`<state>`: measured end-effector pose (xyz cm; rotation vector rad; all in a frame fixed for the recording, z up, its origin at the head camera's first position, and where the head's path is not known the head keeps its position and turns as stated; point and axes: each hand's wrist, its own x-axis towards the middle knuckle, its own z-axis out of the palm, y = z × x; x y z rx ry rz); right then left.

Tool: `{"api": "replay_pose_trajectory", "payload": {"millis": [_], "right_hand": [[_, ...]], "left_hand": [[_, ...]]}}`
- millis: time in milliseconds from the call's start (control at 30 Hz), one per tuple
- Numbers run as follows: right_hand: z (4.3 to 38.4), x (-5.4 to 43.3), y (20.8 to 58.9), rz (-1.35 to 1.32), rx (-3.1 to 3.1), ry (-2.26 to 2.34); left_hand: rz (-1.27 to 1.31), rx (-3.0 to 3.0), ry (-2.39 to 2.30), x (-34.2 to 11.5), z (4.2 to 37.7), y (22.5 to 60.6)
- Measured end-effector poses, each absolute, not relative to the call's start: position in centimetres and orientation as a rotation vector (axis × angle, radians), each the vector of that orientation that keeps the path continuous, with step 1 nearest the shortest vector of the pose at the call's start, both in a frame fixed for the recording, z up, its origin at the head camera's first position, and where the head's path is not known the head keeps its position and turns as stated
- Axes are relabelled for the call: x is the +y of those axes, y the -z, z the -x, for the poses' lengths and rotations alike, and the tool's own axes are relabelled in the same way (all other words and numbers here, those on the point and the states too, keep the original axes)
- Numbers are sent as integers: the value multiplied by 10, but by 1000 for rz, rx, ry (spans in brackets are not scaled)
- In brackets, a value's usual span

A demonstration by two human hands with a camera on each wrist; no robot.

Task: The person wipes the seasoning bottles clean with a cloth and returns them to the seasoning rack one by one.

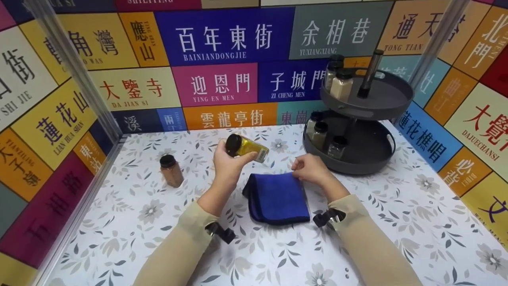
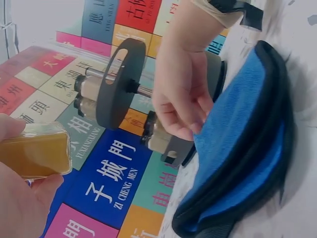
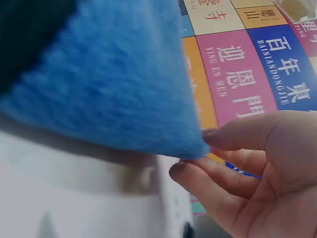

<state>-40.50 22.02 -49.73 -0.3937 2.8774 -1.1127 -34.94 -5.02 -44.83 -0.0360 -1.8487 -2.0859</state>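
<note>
My left hand (image 1: 228,167) grips a spice jar (image 1: 249,147) with yellow contents and a black lid, holding it tilted with its lid to the upper left. In the left wrist view, the jar's clear base end (image 2: 39,153) shows between thumb and fingers. A folded blue cloth (image 1: 279,196) with black edging lies in front of me. Its far right corner is pinched between the thumb and fingertips of my right hand (image 1: 313,170). Seen from the right wrist, that blue corner (image 3: 163,119) is lifted off the tabletop.
To the left stands a black-lidded jar (image 1: 172,174) of reddish-brown spice. A dark grey two-tier rack (image 1: 367,159) at the back right carries several jars on both tiers. Sign-printed panels (image 1: 222,35) wall in the back and sides of the flower-patterned table (image 1: 131,238).
</note>
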Motion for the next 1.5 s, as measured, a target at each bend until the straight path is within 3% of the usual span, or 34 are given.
{"api": "replay_pose_trajectory", "payload": {"millis": [300, 633, 1067, 1500], "right_hand": [[397, 287, 446, 309, 3173, 850], [406, 374, 467, 98, 3084, 754], [420, 343, 486, 324, 3142, 845], [419, 344, 489, 321, 3156, 850]], "left_hand": [[96, -1894, 2073, -42, 348, 454], [87, -1928, 1996, -36, 348, 462], [79, -2032, 1941, -29, 346, 469], [76, -2093, 1938, -20, 352, 482]]}}
